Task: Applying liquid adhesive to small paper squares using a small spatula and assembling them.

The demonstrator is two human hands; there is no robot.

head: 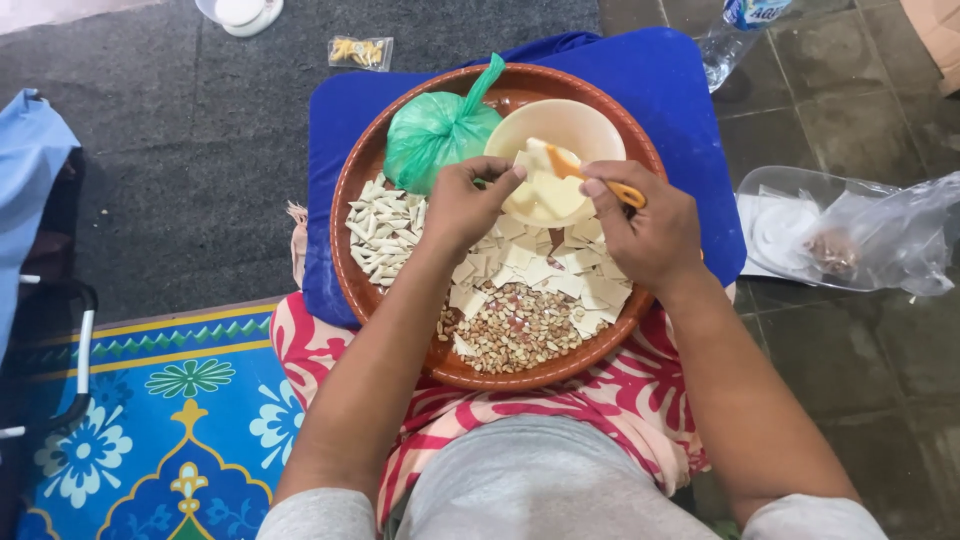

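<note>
A round brown tray [350, 200] rests on my lap over a blue cushion [660, 90]. It holds folded pastry pieces [385, 232], flat pastry squares [530, 265], peanuts [515, 330], a tied green plastic bag [435, 130] and a cream bowl [555, 125] with pale paste. My left hand [462, 203] pinches a small pastry piece beside the bowl. My right hand [645, 228] grips an orange-handled spreader [590, 178] whose tip lies in the bowl's paste.
A clear plastic bag with contents [870, 235] lies on the tiled floor at right, a plastic bottle [735, 35] at top right. A small snack packet [360, 50] and white lid [240, 14] sit on the grey mat. A patterned blue mat [150, 420] is at lower left.
</note>
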